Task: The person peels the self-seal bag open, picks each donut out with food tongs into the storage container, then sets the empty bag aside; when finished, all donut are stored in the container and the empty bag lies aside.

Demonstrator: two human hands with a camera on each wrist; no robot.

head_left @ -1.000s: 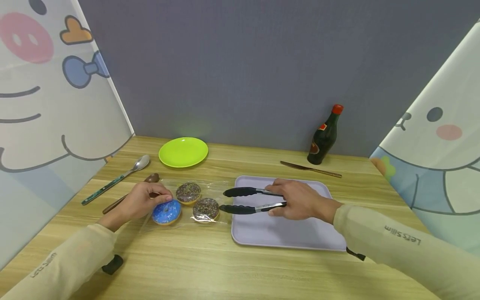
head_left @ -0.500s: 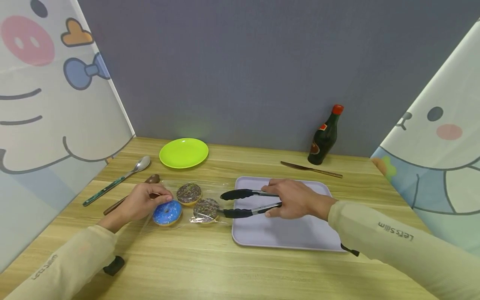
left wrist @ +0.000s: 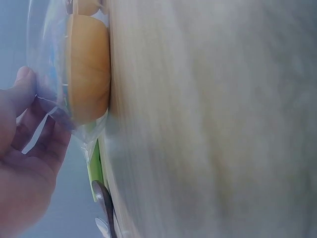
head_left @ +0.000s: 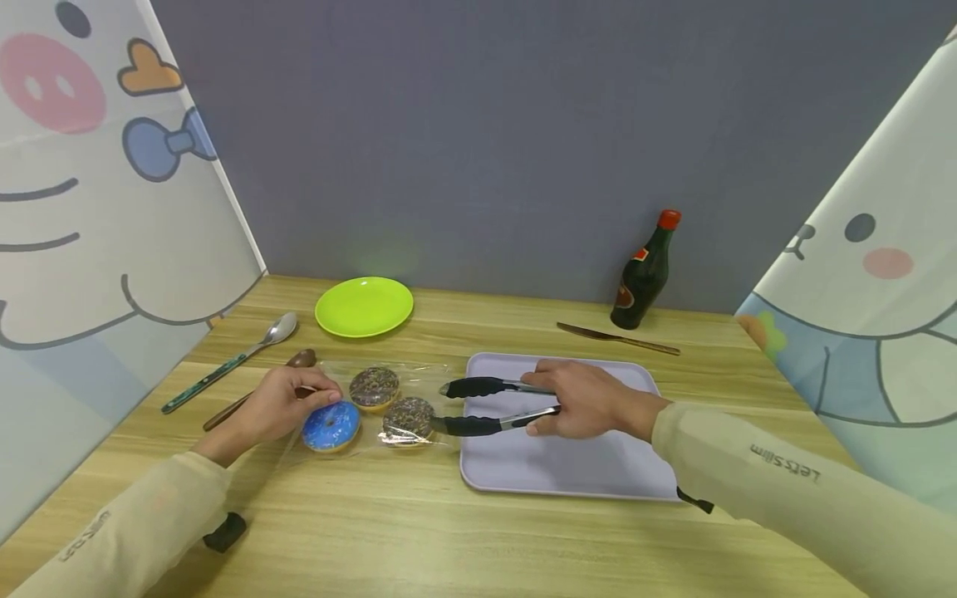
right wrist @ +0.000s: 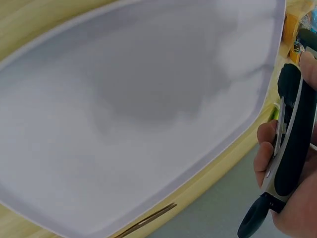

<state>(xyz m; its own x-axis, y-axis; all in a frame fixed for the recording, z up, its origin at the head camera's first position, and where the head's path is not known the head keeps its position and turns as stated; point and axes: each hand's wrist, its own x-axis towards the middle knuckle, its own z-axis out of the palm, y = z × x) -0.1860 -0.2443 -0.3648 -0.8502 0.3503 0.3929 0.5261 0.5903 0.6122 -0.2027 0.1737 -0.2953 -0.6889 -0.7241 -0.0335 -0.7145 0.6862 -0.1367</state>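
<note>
My left hand (head_left: pixel 287 403) pinches the clear plastic bag (left wrist: pixel 47 29) at its left end, beside a blue-iced donut (head_left: pixel 331 426). Two chocolate donuts with sprinkles, an upper one (head_left: pixel 375 388) and a lower one (head_left: pixel 408 421), lie in the same bag. My right hand (head_left: pixel 586 399) grips a pair of tongs (right wrist: pixel 297 139) above the tray. The black tips of the tongs stand apart and point left. In the head view the lower tip overlaps the right edge of the lower chocolate donut; whether they touch I cannot tell.
Under the tongs lies a pale lilac tray (head_left: pixel 568 469). A green plate (head_left: pixel 364 307) stands at the back left, a dark bottle (head_left: pixel 643 278) and a knife (head_left: pixel 616 338) at the back right. A spoon with a green handle (head_left: pixel 232 361) and a brown spoon (head_left: pixel 301 358) lie at left.
My right hand has shifted slightly left with the tongs, bringing the lower tip over the edge of the lower chocolate donut. My left hand has stayed at the bag.
</note>
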